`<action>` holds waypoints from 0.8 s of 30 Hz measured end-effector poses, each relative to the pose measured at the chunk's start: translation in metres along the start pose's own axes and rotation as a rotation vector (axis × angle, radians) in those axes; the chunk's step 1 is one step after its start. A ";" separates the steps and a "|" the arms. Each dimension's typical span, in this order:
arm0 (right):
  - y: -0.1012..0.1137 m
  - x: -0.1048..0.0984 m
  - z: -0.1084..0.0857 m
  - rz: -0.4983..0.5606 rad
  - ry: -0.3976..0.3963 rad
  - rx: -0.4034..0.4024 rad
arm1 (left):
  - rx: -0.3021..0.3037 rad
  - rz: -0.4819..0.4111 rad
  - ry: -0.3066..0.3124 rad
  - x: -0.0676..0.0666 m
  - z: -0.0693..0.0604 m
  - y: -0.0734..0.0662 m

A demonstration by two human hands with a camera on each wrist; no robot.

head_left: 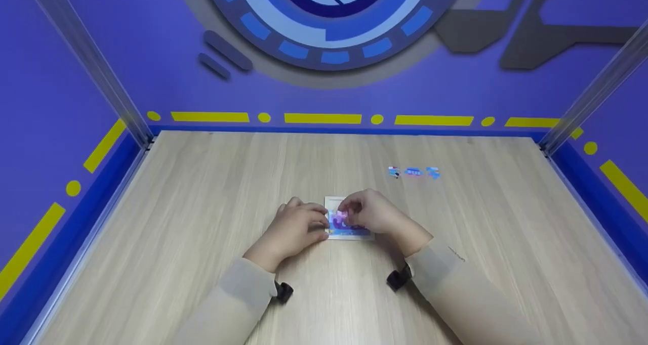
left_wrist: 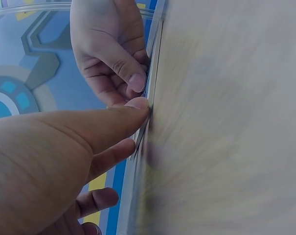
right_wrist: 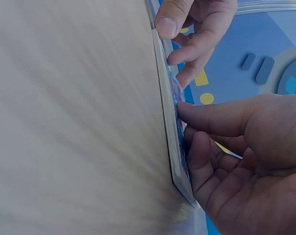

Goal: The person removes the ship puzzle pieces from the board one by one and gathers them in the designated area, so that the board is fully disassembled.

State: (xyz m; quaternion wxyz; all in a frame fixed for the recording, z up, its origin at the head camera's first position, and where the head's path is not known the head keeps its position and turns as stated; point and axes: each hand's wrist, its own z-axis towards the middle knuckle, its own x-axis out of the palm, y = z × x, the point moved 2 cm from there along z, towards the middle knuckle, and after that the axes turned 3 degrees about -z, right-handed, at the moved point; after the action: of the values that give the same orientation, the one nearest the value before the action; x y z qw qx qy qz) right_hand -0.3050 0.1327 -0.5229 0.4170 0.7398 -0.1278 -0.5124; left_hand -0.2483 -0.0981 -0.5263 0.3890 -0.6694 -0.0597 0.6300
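Observation:
A small puzzle board with a white border (head_left: pixel 349 237) lies on the table, its lower part filled with blue and purple pieces. My left hand (head_left: pixel 296 227) holds the board's left edge; in the left wrist view the thumb of this hand (left_wrist: pixel 55 161) touches the rim. Over the right side of the board, my right hand (head_left: pixel 378 214) has thumb and fingertips at a pink piece (head_left: pixel 341 215), apparently pinching it. In the right wrist view, the same hand (right_wrist: pixel 255 156) has curled fingers against the board (right_wrist: pixel 168 117) and hides part of its surface.
Three loose puzzle pieces lie in a row beyond the board to the right: one at the left (head_left: pixel 394 172), a blue and pink one (head_left: pixel 413 172) and another at the right (head_left: pixel 433 172). Blue walls with yellow marks (head_left: pixel 323 118) border the wooden table (head_left: pixel 202 183).

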 end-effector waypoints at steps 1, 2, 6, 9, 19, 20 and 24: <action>0.000 0.000 0.000 0.007 -0.001 0.000 | -0.001 0.002 -0.001 0.000 0.000 0.000; 0.000 0.000 0.000 0.015 -0.002 -0.001 | -0.003 0.003 -0.001 0.000 0.000 -0.001; 0.000 0.000 0.000 0.043 -0.012 -0.002 | -0.003 0.005 -0.001 0.000 0.000 0.000; 0.000 0.001 0.001 0.056 -0.021 -0.011 | 0.005 0.011 -0.005 0.000 0.000 0.000; -0.001 0.001 -0.002 0.058 -0.047 0.006 | 0.002 0.013 0.005 0.001 0.000 -0.001; -0.001 0.002 -0.002 0.056 -0.048 0.009 | -0.004 0.014 0.008 0.001 0.000 -0.001; -0.001 0.002 -0.002 0.060 -0.056 0.016 | -0.009 0.018 0.010 0.001 0.001 0.000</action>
State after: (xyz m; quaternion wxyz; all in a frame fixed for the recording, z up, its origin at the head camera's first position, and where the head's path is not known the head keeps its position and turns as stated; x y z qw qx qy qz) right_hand -0.3028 0.1328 -0.5250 0.4223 0.7245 -0.1655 -0.5191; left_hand -0.2484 -0.0969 -0.5270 0.3807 -0.6748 -0.0545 0.6299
